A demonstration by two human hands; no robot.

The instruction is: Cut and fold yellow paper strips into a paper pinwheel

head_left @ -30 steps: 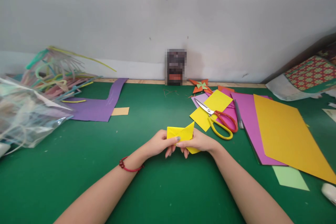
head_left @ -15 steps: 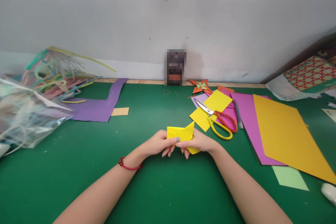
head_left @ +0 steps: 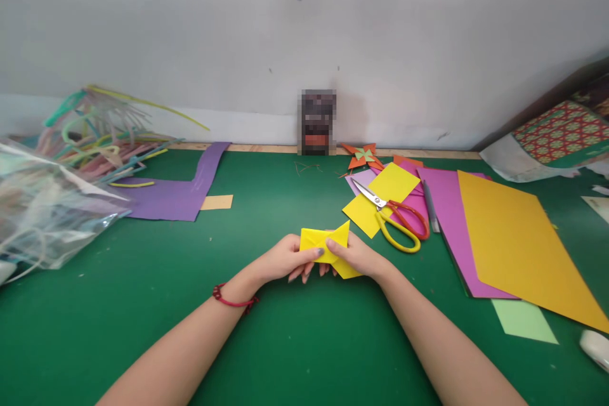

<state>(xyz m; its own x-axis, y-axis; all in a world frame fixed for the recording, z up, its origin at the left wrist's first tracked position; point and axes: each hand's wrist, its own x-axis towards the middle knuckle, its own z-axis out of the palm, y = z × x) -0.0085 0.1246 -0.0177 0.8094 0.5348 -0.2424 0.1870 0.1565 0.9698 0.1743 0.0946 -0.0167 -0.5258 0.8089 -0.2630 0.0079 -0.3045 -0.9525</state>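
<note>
Head view: left hand [head_left: 285,260] and right hand [head_left: 359,255] pinch the folded yellow paper [head_left: 311,238] between thumbs and fingers, apparently to keep creases flat; scissors [head_left: 379,202] lie beyond the right fingers.

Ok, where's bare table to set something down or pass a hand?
The green tabletop looks bare, specks aside, between the tan strip and yellow sheet; between the forearms, nearside of the folded yellow paper; and from the plastic bag to the red bracelet. It's crowded right, where scissors and gold card overlap other paper, and far left, where the bag sits.
</note>
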